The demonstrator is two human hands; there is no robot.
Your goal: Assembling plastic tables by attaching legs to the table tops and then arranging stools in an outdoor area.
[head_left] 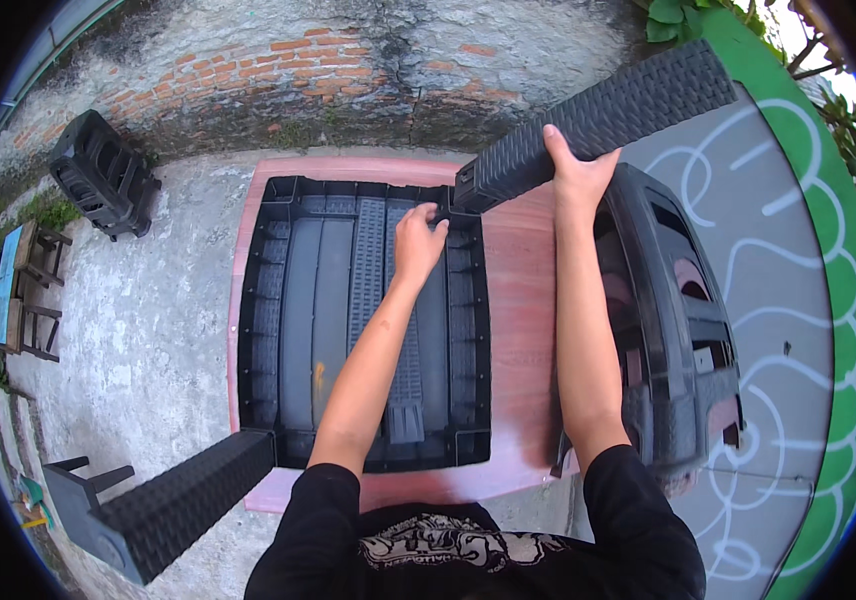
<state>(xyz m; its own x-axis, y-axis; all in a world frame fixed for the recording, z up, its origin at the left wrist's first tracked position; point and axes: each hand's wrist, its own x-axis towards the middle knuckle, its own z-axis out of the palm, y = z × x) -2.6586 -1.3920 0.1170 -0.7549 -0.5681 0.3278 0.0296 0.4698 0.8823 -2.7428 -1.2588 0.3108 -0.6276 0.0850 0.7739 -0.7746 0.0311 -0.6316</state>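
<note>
A black plastic tabletop (293,320) lies upside down on a reddish wooden table (523,300), ribbed underside up. My right hand (578,170) grips a black textured plastic leg (608,115) whose lower end meets the tabletop's far right corner. My left hand (418,240) rests with bent fingers on the tabletop's far edge, right beside that leg's end. Another black textured leg (183,505) stands fitted in the tabletop's near left corner and points toward me.
A black plastic chair (673,320) stands to the right of the table, against a grey and green painted wall (808,290). A second black plastic chair (103,175) sits far left by a brick wall (308,65). Small wooden stools (23,290) are at the left edge.
</note>
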